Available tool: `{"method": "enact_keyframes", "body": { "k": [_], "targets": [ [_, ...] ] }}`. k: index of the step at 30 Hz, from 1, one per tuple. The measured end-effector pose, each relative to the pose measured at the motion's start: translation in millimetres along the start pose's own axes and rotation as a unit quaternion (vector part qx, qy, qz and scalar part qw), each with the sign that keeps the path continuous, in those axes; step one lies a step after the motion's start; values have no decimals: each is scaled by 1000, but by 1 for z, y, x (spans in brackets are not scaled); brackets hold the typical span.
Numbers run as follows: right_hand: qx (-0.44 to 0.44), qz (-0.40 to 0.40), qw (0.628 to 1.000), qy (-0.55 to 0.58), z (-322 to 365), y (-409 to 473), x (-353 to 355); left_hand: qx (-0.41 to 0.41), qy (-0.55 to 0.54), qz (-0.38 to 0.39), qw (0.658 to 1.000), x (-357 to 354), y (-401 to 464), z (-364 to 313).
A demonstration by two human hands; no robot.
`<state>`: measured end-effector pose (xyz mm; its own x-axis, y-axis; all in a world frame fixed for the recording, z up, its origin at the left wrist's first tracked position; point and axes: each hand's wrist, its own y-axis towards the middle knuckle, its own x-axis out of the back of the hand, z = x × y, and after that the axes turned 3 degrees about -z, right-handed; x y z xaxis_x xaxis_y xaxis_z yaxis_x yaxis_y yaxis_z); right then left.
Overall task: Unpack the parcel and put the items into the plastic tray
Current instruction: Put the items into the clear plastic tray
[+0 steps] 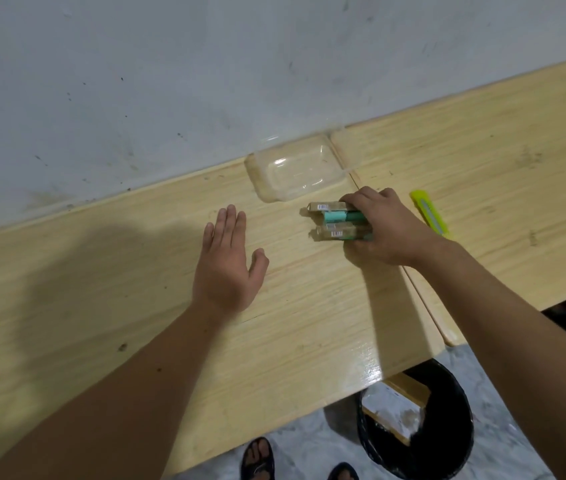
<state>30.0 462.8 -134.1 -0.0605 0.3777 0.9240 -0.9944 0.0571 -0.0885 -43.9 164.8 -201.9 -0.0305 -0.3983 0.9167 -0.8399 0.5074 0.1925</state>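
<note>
A clear plastic tray (297, 168) stands against the wall on the wooden table; nothing lies in it. Just in front of it and to the right, my right hand (385, 226) is closed around a bundle of small long boxes (331, 221), tan ones and a teal one, resting on the table. Their right ends are hidden under my fingers. My left hand (227, 258) lies flat and open on the table to the left of the bundle, holding nothing.
A yellow-green utility knife (430, 216) lies right of my right hand. A seam between two table tops (409, 271) runs under my right wrist. Below the table's front edge stands a black bin (447, 452) with cardboard in it.
</note>
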Motion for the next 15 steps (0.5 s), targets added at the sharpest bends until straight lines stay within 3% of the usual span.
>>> {"method": "enact_keyframes", "body": {
  "k": [9, 15],
  "targets": [
    [70, -81, 992, 65, 25, 24, 24, -25, -1, -38, 999, -4, 0, 4],
    [45, -97, 990, 89, 31, 77, 47, -3, -13, -8, 1000, -1, 2, 3]
  ]
}}
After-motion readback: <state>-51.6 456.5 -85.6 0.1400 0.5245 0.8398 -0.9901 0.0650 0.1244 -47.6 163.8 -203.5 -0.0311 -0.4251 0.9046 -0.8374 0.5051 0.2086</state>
